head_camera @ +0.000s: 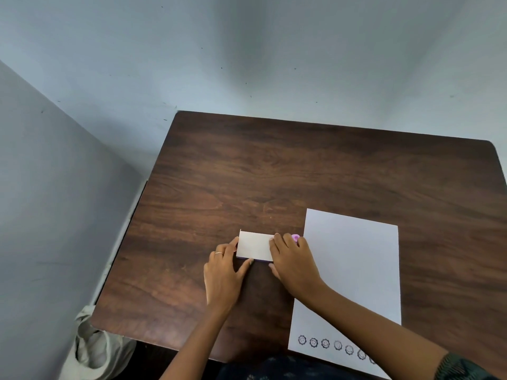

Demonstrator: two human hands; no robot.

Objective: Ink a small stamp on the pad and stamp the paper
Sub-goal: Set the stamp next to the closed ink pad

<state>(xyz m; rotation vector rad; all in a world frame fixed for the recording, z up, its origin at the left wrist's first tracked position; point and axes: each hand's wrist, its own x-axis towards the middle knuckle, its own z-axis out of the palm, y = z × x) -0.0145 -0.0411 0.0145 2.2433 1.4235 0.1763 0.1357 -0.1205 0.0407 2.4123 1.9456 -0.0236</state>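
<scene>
A flat ink pad (pixel 253 246) with a white lid and a dark purple lower edge lies on the brown wooden table (pixel 274 174). My left hand (pixel 223 272) grips its left end, thumb at the near edge. My right hand (pixel 292 266) covers its right end. A small pink stamp (pixel 295 238) shows just past my right fingers; whether they hold it I cannot tell. Right of the pad lies a white paper sheet (pixel 354 264) with a row of several round face prints along its near edge.
The table stands in a corner, with pale walls behind and to the left. A light cloth bag (pixel 93 349) sits on the floor by the table's near left corner. My right forearm crosses the sheet's lower left part.
</scene>
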